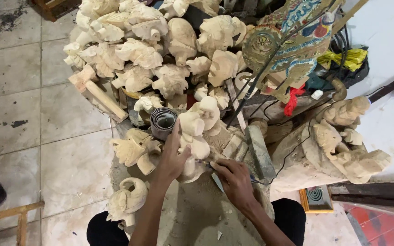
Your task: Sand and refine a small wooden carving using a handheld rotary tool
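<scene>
My left hand (173, 157) grips a pale, unpainted wooden carving (195, 136) that stands upright on a dusty wooden work block (197, 214) between my knees. My right hand (233, 178) is closed around a thin carving tool (208, 165), its tip touching the carving's lower part. A roll of grey sandpaper (163, 122) stands just behind the left hand. Two more pale carvings lie to the left of the block, one winged (131, 149) and one curled (126, 200).
A heap of several pale unfinished carvings (147, 50) fills the back. A painted flat puppet figure (292, 41) leans at the back right. A large rough carving (343, 146) stands right. A wooden mallet (97, 91) lies left, beside the tiled floor (33, 114).
</scene>
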